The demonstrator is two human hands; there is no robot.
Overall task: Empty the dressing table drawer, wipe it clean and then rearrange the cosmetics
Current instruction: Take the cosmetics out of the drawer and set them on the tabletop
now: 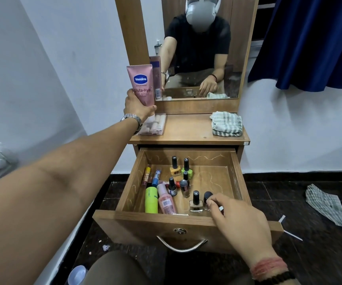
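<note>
The wooden drawer (236,173) of the dressing table stands pulled out. Inside lie several nail polish bottles (175,167), lip balm sticks (147,175), a green tube (151,199) and a pink bottle (166,202). My left hand (138,105) grips a pink Vaseline tube (142,83), upright above the left end of the tabletop (188,128). My right hand (240,219) reaches into the drawer's front right corner, its fingertips on a dark-capped bottle (207,199) beside a clear polish bottle (196,202).
A clear plastic case (155,124) lies on the tabletop's left end and a folded checked cloth (226,123) on its right. The mirror (203,48) rises behind. Another checked cloth (330,206) and paper scraps lie on the dark floor at right; a blue curtain (310,38) hangs above.
</note>
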